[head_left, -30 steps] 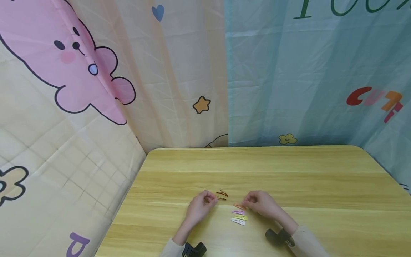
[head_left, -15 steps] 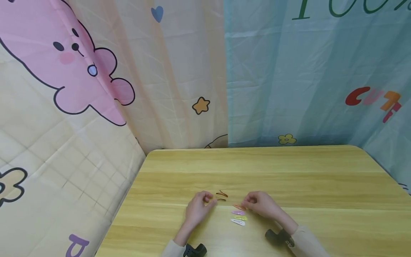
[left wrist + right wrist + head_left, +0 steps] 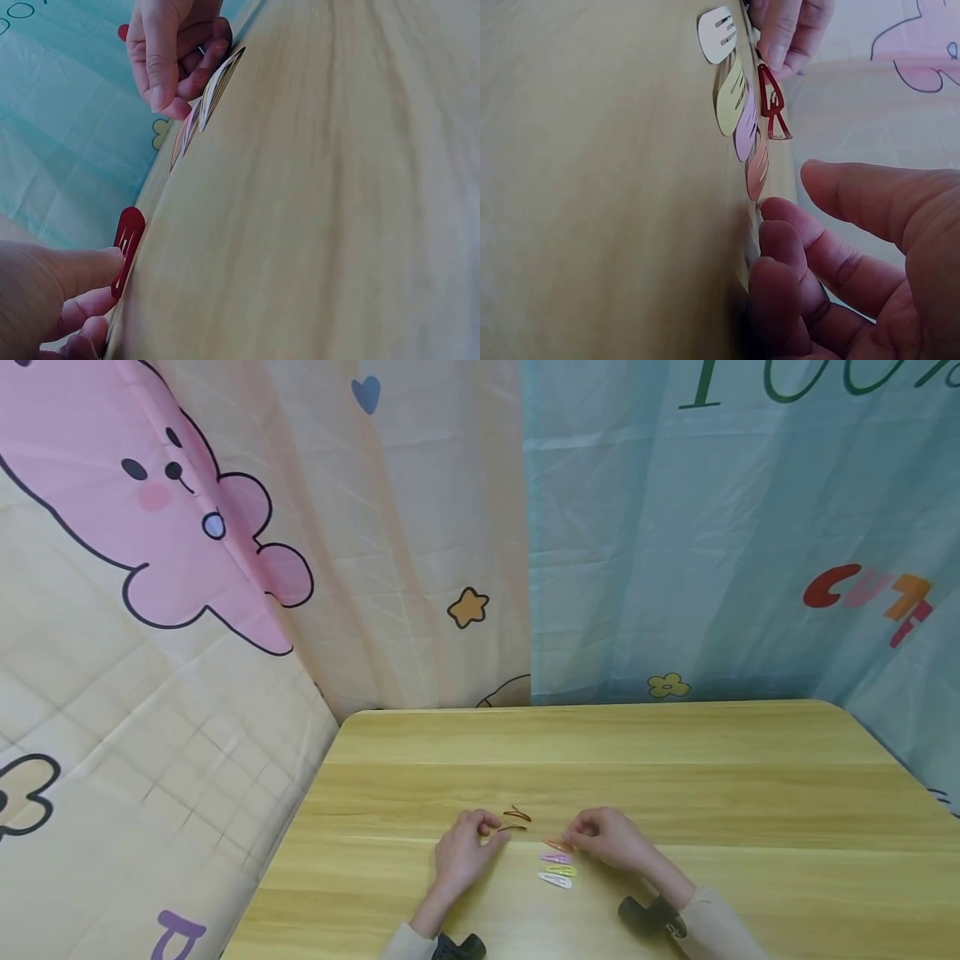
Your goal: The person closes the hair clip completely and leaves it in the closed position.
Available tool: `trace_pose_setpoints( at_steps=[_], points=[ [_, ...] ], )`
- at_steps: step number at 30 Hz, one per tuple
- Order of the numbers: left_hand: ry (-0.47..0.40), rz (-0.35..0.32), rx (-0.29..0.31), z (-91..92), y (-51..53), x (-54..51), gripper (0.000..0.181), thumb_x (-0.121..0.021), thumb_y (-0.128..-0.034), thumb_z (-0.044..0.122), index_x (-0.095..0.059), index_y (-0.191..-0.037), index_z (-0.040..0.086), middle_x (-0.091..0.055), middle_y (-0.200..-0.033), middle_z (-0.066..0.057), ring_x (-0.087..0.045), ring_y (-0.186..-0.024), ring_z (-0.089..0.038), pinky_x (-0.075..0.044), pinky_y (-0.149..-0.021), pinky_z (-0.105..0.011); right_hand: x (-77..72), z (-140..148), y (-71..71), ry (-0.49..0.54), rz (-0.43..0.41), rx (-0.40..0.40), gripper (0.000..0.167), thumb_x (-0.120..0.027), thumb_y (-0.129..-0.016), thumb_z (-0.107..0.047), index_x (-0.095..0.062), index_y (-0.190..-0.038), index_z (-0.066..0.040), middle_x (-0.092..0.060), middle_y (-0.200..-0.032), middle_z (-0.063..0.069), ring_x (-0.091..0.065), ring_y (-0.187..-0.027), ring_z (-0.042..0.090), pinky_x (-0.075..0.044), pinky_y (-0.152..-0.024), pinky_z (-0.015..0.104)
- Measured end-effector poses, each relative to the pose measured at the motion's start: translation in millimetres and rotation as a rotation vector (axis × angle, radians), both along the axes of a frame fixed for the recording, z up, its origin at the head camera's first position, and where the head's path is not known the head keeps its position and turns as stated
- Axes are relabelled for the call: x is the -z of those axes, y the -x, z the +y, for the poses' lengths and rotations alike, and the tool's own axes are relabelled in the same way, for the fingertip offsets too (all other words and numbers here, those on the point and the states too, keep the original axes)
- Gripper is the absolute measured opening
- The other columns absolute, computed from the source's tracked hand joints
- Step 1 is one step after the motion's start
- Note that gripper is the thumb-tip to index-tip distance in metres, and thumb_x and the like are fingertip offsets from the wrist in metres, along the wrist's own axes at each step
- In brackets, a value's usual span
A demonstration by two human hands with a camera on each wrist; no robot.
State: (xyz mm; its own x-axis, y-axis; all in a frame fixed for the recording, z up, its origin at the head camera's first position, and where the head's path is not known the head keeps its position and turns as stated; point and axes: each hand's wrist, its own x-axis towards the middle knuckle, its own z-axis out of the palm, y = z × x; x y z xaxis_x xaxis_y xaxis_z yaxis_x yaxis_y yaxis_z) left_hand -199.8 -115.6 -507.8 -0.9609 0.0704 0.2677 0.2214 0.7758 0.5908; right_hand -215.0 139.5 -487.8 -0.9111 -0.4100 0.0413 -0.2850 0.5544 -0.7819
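Note:
My left hand (image 3: 461, 852) is beside two reddish-brown snap hair clips at the middle of the table. Thumb and index finger stand slightly parted around the left end of the nearer red clip (image 3: 513, 827). In the left wrist view, fingertips are at the edge of a red clip (image 3: 129, 238). The farther red clip (image 3: 517, 814) has its two parts spread in a V. My right hand (image 3: 611, 839) has its fingertips at the right end of the orange hair clip (image 3: 558, 845), thumb apart from the fingers in the right wrist view.
Below the orange clip, a pink clip (image 3: 555, 858), a yellow clip (image 3: 560, 870) and a white clip (image 3: 555, 881) lie in a column. The wooden table (image 3: 637, 743) ends at printed cloth hangings (image 3: 405, 527) behind and at the left.
My left thumb and index finger have parted a little and drawn back, so more of the nearer red clip's left end shows. The right hand stays at the orange clip.

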Motion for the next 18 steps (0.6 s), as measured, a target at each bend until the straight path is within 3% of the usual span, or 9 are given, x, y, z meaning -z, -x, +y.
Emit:
trace_pose_setpoints(
  at_steps=[18],
  points=[
    [0.023, 0.034, 0.0, 3.0, -1.7, -1.0, 0.015, -0.073, -0.0823, 0.031, -0.066, -0.088, 0.02, -0.048, -0.077, 0.01, -0.038, -0.058, -0.002, -0.032, -0.053, -0.023, -0.8, -1.5, -1.0, -0.011, 0.003, 0.0, 0.013, -0.065, -0.09, -0.023, -0.065, -0.081, -0.014, -0.056, -0.065, -0.006, -0.046, -0.05, 0.007, -0.038, -0.045, 0.023]
  ],
)
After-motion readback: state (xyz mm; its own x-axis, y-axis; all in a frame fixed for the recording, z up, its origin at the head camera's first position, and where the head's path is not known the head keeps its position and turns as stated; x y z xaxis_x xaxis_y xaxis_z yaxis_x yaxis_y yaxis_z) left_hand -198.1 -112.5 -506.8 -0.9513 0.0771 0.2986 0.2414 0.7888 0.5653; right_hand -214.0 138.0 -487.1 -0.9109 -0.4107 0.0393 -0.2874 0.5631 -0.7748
